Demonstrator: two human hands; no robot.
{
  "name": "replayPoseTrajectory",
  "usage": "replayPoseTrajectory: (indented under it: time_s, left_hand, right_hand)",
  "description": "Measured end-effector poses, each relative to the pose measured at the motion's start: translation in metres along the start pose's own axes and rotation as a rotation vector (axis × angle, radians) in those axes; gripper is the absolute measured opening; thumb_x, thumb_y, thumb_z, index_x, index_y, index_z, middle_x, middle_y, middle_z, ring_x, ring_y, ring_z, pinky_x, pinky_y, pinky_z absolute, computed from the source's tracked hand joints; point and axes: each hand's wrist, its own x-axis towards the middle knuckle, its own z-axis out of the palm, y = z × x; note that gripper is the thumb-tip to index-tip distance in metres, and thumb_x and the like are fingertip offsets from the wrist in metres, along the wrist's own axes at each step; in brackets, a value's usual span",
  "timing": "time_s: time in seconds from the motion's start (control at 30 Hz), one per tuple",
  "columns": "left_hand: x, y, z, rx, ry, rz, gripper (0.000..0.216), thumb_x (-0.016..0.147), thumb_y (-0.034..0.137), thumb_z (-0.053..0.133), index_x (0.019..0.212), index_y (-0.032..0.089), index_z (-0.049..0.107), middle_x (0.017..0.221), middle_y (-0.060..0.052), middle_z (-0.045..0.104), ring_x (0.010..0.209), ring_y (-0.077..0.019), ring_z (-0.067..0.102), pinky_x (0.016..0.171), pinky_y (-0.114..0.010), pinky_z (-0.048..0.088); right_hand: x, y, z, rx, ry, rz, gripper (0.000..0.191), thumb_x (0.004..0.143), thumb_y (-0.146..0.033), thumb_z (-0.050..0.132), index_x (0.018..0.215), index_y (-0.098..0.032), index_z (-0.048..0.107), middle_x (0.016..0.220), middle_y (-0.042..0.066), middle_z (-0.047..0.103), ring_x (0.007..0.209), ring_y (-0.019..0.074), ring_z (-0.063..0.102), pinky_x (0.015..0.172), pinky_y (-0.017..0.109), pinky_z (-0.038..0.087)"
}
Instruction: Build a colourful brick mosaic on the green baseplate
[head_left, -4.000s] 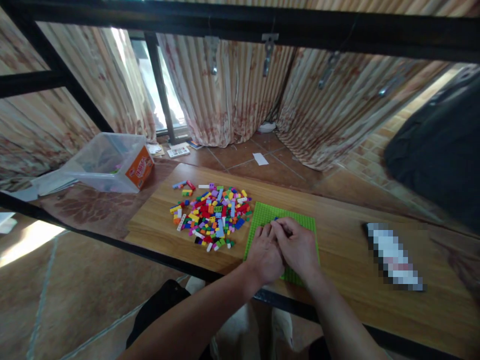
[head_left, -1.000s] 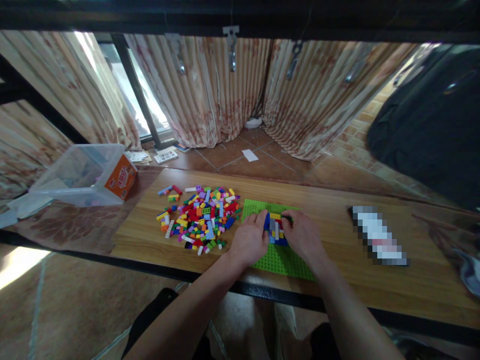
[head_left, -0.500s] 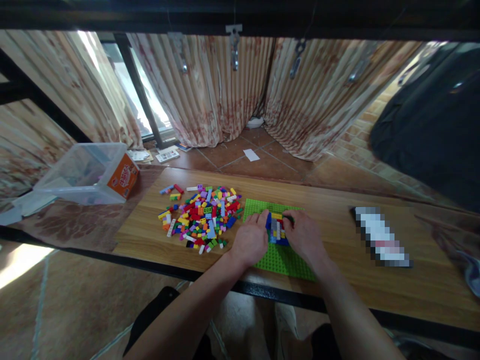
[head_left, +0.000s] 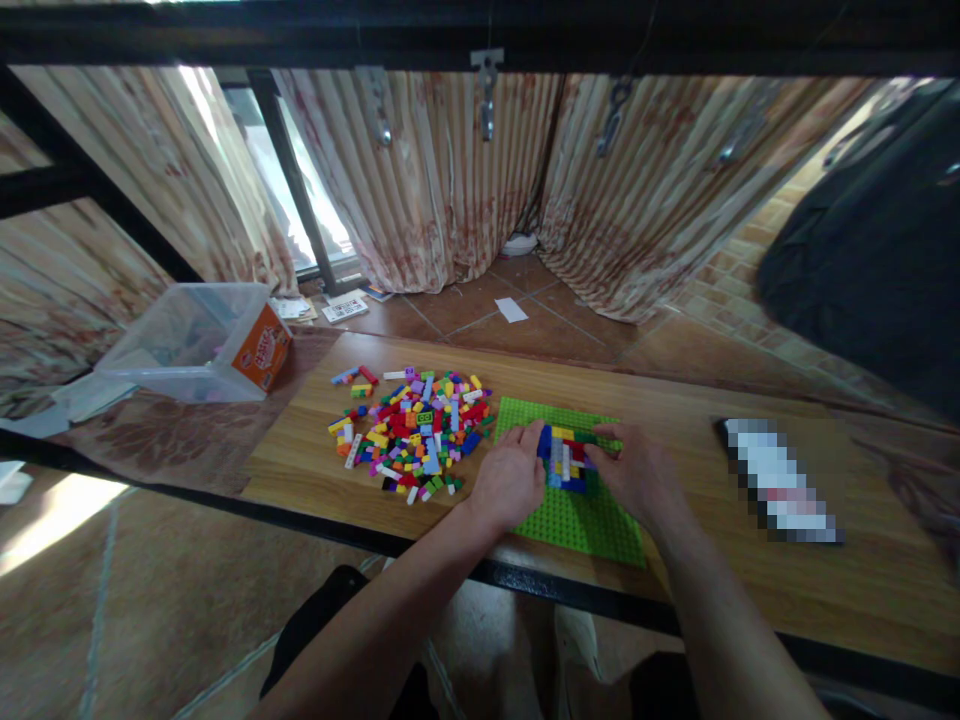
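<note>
A low build of coloured toy bricks (head_left: pixel 566 460) sits on the green baseplate (head_left: pixel 585 530), with yellow, red, grey, white and blue pieces showing. At its left side, my left hand (head_left: pixel 508 478) has its fingers close together on a dark blue brick (head_left: pixel 545 442); the thumb is hidden. My right hand (head_left: pixel 641 472) is at the build's right edge, thumb and forefinger apart, with no brick visible between them. Whether its fingertips touch the build I cannot tell.
Left of the baseplate, a pile of loose bricks (head_left: pixel 416 430) spreads over the wooden tabletop (head_left: pixel 300 440). A clear plastic bin (head_left: pixel 187 340) with an orange label stands farther left. A blurred-out flat object (head_left: pixel 780 480) lies at the right.
My right hand has drawn back to the right and its fingers have spread, uncovering more of the build. The left hand stays at the build's left side. The whole view has shifted slightly.
</note>
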Motion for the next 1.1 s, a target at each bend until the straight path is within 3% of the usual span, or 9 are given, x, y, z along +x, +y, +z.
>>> replayPoseTrajectory:
  time_s: [0.17, 0.33, 0.57, 0.77, 1.1]
  left_hand:
    - [0.003, -0.007, -0.003, -0.073, 0.006, -0.036, 0.052, 0.083, 0.012, 0.047, 0.136, 0.012, 0.047, 0.110, -0.011, 0.067, 0.099, -0.0212, 0.062, 0.093, -0.035, 0.051]
    - [0.005, -0.008, -0.009, -0.036, -0.041, -0.065, 0.048, 0.084, 0.014, 0.047, 0.132, 0.016, 0.052, 0.096, -0.005, 0.072, 0.087, -0.0190, 0.066, 0.086, -0.031, 0.052]
    - [0.006, -0.008, -0.012, -0.059, -0.113, -0.098, 0.049, 0.083, 0.018, 0.052, 0.131, 0.017, 0.054, 0.091, -0.003, 0.073, 0.078, -0.0175, 0.067, 0.076, -0.029, 0.053]
    - [0.008, -0.012, -0.017, -0.161, -0.195, -0.088, 0.062, 0.075, 0.019, 0.060, 0.136, 0.015, 0.049, 0.093, -0.003, 0.072, 0.076, -0.0158, 0.066, 0.071, -0.026, 0.052]
    - [0.007, -0.013, -0.017, -0.161, -0.192, -0.091, 0.064, 0.074, 0.019, 0.059, 0.137, 0.015, 0.048, 0.097, -0.003, 0.071, 0.076, -0.0157, 0.065, 0.069, -0.026, 0.050]
  right_hand:
    - [0.000, 0.025, -0.013, 0.176, -0.181, 0.110, 0.030, 0.074, -0.035, 0.067, 0.094, -0.014, 0.069, 0.072, 0.005, 0.070, 0.063, 0.0173, 0.062, 0.058, 0.028, 0.044]
    - [-0.003, 0.027, -0.008, 0.342, -0.304, 0.101, 0.030, 0.069, -0.029, 0.071, 0.095, -0.015, 0.069, 0.066, 0.002, 0.069, 0.059, 0.0159, 0.063, 0.053, 0.025, 0.042]
    - [-0.004, 0.017, -0.006, 0.310, -0.303, 0.101, 0.039, 0.066, -0.027, 0.073, 0.102, -0.013, 0.068, 0.066, 0.000, 0.070, 0.059, 0.0158, 0.063, 0.054, 0.025, 0.042]
    - [-0.004, 0.016, -0.006, 0.306, -0.324, 0.093, 0.055, 0.064, -0.029, 0.075, 0.115, -0.011, 0.063, 0.065, -0.001, 0.069, 0.060, 0.0167, 0.063, 0.056, 0.027, 0.042]
    - [0.001, 0.023, 0.000, 0.432, -0.335, 0.129, 0.047, 0.066, -0.022, 0.071, 0.111, -0.012, 0.063, 0.060, -0.003, 0.064, 0.055, 0.0138, 0.060, 0.050, 0.023, 0.040]
